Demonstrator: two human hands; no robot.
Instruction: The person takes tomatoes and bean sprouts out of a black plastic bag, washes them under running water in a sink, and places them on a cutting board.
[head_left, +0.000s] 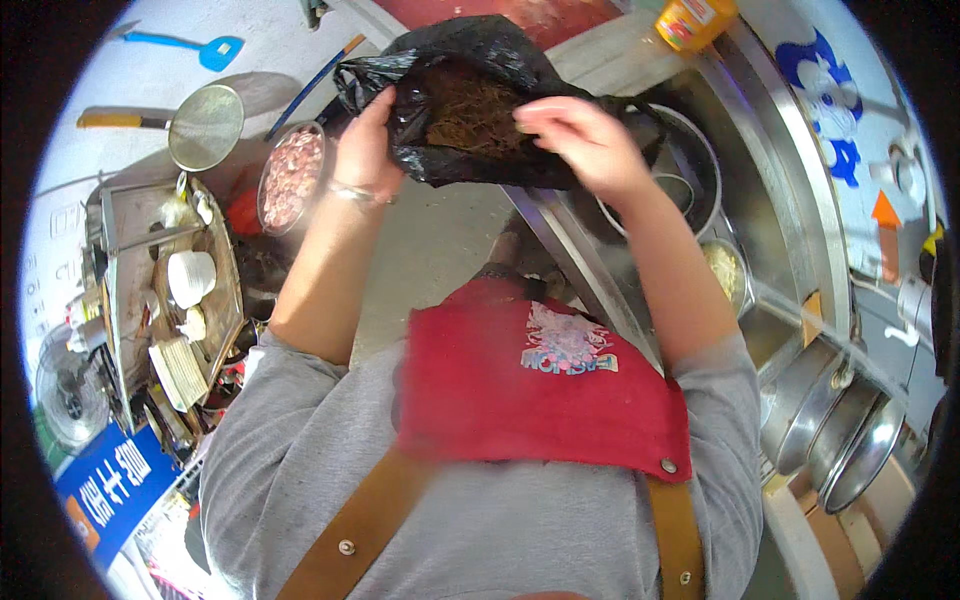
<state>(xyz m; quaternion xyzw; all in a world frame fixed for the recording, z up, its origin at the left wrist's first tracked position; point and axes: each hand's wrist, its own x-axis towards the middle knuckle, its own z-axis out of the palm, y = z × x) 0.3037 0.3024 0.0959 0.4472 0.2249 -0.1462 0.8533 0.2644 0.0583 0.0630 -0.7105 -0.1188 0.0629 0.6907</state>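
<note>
A black plastic bag (480, 169) is held up in front of me with its mouth open. Inside lies a tangled brown stringy mass (472, 116), perhaps dried plant matter. My left hand (367, 150) grips the bag's left edge, thumb over the rim. Over the right side of the opening is my right hand (581, 142), blurred, with its fingertips close to the brown mass. Whether those fingers pinch anything is not clear.
Left of my left arm sits a bowl of pinkish meat pieces (292, 180). A strainer (206, 127) and a blue spatula (217, 54) hang on the wall. To the right are a metal sink (780, 195), a large pot (712, 150), and several metal basins (832, 420).
</note>
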